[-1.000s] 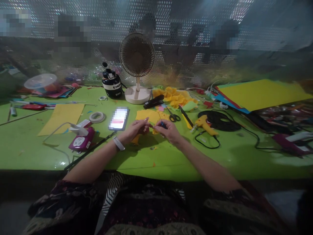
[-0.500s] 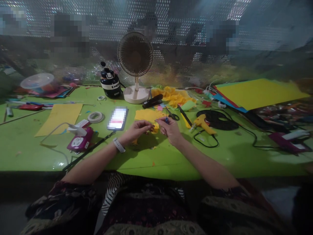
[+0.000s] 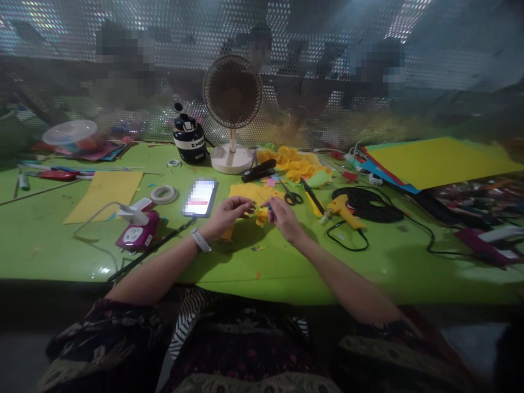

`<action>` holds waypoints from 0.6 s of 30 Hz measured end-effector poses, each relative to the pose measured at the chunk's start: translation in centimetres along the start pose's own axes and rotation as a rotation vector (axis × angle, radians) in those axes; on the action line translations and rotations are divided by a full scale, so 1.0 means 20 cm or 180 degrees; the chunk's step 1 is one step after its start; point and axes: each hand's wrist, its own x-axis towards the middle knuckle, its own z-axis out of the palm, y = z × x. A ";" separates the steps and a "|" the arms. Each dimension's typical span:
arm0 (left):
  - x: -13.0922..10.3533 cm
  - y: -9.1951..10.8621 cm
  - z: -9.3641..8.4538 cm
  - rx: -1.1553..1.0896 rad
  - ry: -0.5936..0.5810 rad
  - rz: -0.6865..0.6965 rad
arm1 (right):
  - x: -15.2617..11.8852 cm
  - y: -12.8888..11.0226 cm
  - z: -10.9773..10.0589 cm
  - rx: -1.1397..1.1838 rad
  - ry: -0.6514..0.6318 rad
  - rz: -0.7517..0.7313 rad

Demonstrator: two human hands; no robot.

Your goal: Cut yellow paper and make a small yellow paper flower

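Note:
My right hand [image 3: 284,221] is closed around a slim blue tool [image 3: 270,207], mostly hidden by the fingers; its kind is unclear. To the left, my left hand [image 3: 231,215], with a pale watch band at the wrist, has its thumb and fingers curled together in a pinch. Whatever sits between those fingertips is too small to make out. Yellow paper pieces [image 3: 262,217] lie below and between both hands. Just beyond them rests a larger yellow-orange sheet [image 3: 245,191]. Black-handled scissors [image 3: 292,197] and a yellow-black utility knife [image 3: 313,197] lie past my right hand.
A phone [image 3: 200,197], a tape roll [image 3: 163,194] and a purple power adapter [image 3: 137,232] are on the left. At the back stand a fan [image 3: 232,158] and a black bottle [image 3: 189,139]. A corded yellow glue gun [image 3: 346,212] and coloured sheets [image 3: 442,161] occupy the right.
My right hand has turned, with its fingers folded further over the blue tool. Its thin dark shaft no longer stands up in sight. The whole view has shifted slightly.

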 end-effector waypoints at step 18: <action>0.01 -0.01 -0.02 -0.0115 -0.0020 0.0102 | 0.00 0.02 0.00 -0.0983 -0.0225 -0.0523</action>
